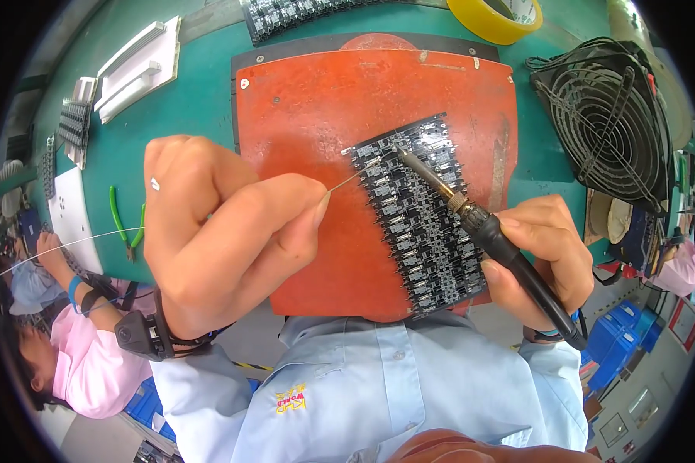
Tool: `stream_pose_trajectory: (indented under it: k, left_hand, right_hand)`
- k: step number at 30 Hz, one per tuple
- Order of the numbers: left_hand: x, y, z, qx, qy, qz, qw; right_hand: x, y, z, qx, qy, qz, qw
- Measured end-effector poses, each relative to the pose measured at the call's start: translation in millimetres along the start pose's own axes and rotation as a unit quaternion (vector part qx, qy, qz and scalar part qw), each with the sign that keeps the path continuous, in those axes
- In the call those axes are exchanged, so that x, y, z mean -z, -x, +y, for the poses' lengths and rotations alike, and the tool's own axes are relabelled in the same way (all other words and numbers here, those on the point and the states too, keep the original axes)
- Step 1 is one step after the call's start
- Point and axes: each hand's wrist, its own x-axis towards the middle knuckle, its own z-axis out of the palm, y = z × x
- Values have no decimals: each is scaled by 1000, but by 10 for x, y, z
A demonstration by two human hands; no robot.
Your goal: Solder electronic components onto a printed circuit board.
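Note:
My left hand point(232, 224) pinches a thin strand of solder wire point(343, 184); its free end reaches the left edge of a black circuit board panel point(425, 224). The wire's tail runs out behind the hand to the left. In my right hand point(544, 255) is a soldering iron point(510, 251) with a black handle, held like a pen. Its metal tip rests at or just over the panel's upper part; contact is too small to tell. The panel carries rows of small parts and lies tilted on an orange-red work mat point(309, 100).
A black fan with a wire guard point(606, 127) stands at the right. Yellow tape point(496, 19) lies at the far right, another board panel point(301, 15) at the far edge. Green-handled pliers point(116, 220) and white trays point(139, 69) are at the left, where a co-worker's arm point(77, 285) shows.

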Motion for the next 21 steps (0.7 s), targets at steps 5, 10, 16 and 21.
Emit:
stream_pose_trajectory:
  k: [5,10,16,21]
  left_hand:
    - [-47,-57,2,-12,-15,3,1000]
    - [-77,-101,8,-35,-26,8,999]
    - [-143,-108,17,-38,-43,7,998]
    - [-203,-102,-66,-47,-30,9,998]
  right_hand:
    - [10,-7,-22,2,4,-3,1000]
    - [9,-14,-32,2,7,-2,1000]
    - [13,-25,-42,5,9,-2,1000]
    - [18,-38,-60,9,13,-5,1000]
